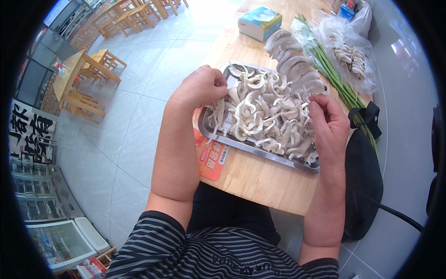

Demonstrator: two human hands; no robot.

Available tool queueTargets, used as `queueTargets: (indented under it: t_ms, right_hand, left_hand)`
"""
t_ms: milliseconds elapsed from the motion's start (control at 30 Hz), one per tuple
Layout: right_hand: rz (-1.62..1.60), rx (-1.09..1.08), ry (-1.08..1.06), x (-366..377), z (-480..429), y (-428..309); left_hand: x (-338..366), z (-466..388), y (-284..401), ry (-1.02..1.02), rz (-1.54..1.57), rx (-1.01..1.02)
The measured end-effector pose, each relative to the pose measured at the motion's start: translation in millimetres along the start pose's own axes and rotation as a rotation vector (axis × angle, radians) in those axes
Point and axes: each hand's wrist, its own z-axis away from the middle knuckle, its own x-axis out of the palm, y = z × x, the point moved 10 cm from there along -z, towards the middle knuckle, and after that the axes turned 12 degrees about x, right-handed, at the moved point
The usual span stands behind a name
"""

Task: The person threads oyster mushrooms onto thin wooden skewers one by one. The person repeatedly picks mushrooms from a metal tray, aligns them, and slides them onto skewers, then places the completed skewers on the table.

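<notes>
A rectangular metal tray (240,141) on the wooden table holds a heap of pale oyster mushroom pieces (258,111). My left hand (205,85) is at the tray's left side, fingertips pinched on a mushroom strip (217,113) that hangs over the rim. My right hand (327,115), at the tray's right side, pinches the lower end of a thin skewer. Mushroom slices (296,62) are threaded on it in a folded row that reaches up beyond the tray's far edge. Most of the skewer is hidden by the slices.
Beyond the tray stands a tissue box (259,26). To the right lie long green stems (334,73), a clear plastic bag (369,73) with threaded skewers (352,59), and a black bag (362,185) at the table's edge. An orange printed mat (209,167) lies partly under the tray.
</notes>
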Motion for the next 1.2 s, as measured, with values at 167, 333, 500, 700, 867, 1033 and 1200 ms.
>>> queueTargets:
  t_ms: [167, 333, 500, 700, 867, 1033, 1200]
  right_hand:
    - [-0.021, -0.012, 0.032, -1, 0, -2]
    - [0.006, -0.018, 0.056, -5, 0, -5]
    - [-0.017, -0.028, 0.082, -7, -1, -5]
    - [-0.06, 0.017, 0.117, -15, -4, -1]
    - [-0.128, 0.115, 0.134, -25, -8, 8]
    - [-0.217, 0.119, 0.128, -23, -9, 11]
    - [-0.142, 0.058, 0.121, -20, -7, 6]
  left_hand:
    - [-1, -3, 3, 0.052, 0.12, -0.002]
    - [-15, -4, 27, 0.243, 0.349, 0.18]
    - [-18, -1, 51, 0.37, 0.561, 0.338]
    - [-1, 7, 95, 0.364, 0.138, 0.531]
    - [-6, 26, 129, 0.415, 0.073, 0.705]
    - [55, 55, 187, 0.193, 0.025, 0.951]
    - [81, 50, 195, 0.117, -0.084, 0.946]
